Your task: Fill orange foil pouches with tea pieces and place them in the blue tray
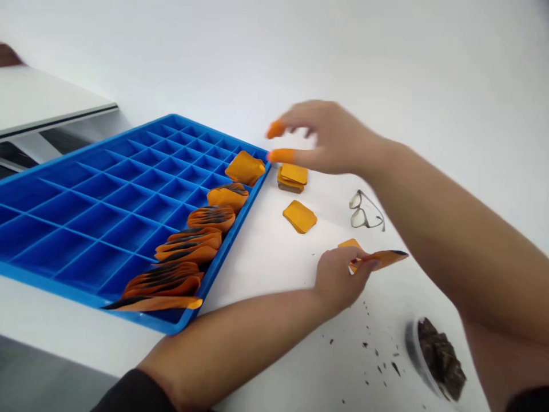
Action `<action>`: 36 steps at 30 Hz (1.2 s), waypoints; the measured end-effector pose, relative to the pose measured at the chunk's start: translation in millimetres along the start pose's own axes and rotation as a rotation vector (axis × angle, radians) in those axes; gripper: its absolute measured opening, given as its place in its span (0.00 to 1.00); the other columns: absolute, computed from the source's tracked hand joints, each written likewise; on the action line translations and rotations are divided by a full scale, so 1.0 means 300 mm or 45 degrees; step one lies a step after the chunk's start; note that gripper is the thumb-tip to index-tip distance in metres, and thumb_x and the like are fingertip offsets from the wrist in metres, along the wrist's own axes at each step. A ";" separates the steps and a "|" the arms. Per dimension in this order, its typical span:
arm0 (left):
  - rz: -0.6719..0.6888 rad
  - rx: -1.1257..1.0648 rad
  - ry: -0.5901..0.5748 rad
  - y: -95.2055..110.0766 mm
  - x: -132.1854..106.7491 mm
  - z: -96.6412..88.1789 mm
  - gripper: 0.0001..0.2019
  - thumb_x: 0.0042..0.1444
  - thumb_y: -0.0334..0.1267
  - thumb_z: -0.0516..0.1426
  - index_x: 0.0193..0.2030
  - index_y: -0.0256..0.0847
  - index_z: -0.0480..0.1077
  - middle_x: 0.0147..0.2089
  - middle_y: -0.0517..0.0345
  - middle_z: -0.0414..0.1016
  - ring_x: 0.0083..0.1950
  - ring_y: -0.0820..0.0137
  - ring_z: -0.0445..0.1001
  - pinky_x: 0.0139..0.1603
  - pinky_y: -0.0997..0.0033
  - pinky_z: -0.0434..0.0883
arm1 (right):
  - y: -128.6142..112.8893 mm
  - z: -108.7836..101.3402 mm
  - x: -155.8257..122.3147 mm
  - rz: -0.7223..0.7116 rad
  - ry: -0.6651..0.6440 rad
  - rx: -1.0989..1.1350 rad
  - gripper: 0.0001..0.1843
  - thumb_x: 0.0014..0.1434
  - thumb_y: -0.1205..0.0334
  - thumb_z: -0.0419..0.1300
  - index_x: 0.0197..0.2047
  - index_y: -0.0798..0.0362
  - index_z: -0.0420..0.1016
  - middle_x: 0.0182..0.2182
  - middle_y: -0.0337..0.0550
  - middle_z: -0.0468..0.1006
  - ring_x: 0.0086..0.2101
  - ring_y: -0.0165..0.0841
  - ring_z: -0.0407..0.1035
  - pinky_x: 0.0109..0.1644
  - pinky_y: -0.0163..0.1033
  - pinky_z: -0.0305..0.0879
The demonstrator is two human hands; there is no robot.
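Observation:
My left hand [341, 277] is closed in a pinch on a thin orange sheet with a dark tip [381, 258], held just above the white table. My right hand [326, 137] hovers with fingers spread and nothing in it, orange finger cots on the thumb and forefinger, right over a small stack of orange squares [292, 176]. A second orange square [299, 216] lies on the table between my hands. A blue grid tray [77, 206] sits at the left; its right-hand column holds several piles of orange sheets with dark marks [189, 246].
A pair of glasses [364, 210] lies on the table right of the squares. A clear dish of dark brown pieces [440, 357] stands at the lower right, with dark crumbs [369, 343] scattered near it. A grey-edged white surface [47, 103] lies at the far left.

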State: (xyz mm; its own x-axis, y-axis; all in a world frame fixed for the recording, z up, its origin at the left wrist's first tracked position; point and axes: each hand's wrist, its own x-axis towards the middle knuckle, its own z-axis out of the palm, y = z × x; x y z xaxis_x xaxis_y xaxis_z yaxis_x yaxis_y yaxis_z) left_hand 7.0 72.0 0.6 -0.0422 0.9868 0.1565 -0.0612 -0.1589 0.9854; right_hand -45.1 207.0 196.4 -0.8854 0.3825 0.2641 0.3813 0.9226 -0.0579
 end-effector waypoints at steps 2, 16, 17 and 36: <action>0.014 0.017 -0.009 0.001 0.000 -0.006 0.09 0.62 0.44 0.59 0.34 0.46 0.78 0.33 0.59 0.81 0.37 0.67 0.76 0.40 0.65 0.73 | -0.022 0.101 0.195 -0.167 -0.186 -0.167 0.21 0.63 0.51 0.65 0.57 0.46 0.79 0.55 0.43 0.79 0.59 0.43 0.68 0.62 0.48 0.64; 0.131 0.098 -0.075 -0.020 0.011 -0.006 0.10 0.58 0.35 0.58 0.25 0.41 0.69 0.28 0.62 0.76 0.32 0.72 0.72 0.40 0.71 0.68 | 0.043 0.289 0.323 0.004 -0.150 -0.101 0.10 0.59 0.63 0.65 0.44 0.49 0.84 0.47 0.44 0.80 0.51 0.42 0.70 0.46 0.42 0.62; 0.125 0.097 -0.075 -0.018 0.011 -0.007 0.10 0.58 0.34 0.58 0.25 0.41 0.69 0.28 0.62 0.76 0.32 0.72 0.71 0.39 0.71 0.67 | 0.055 0.293 0.302 0.045 -0.094 -0.056 0.10 0.60 0.63 0.63 0.44 0.50 0.84 0.46 0.44 0.81 0.49 0.40 0.70 0.44 0.41 0.61; -0.342 0.009 -0.037 0.043 0.009 -0.018 0.16 0.52 0.29 0.56 0.21 0.41 0.51 0.23 0.63 0.61 0.29 0.74 0.58 0.28 0.72 0.56 | 0.046 0.481 0.113 0.127 0.145 -0.268 0.25 0.76 0.58 0.38 0.58 0.52 0.74 0.48 0.50 0.81 0.44 0.36 0.74 0.42 0.41 0.60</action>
State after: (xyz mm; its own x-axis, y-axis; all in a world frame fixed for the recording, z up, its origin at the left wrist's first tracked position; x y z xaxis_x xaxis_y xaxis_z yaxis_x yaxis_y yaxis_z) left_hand 0.8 72.4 13.2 0.0035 0.9941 -0.1085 -0.0593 0.1086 0.9923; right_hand -108.3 239.8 65.6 -0.8096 0.4518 0.3746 0.5226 0.8455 0.1095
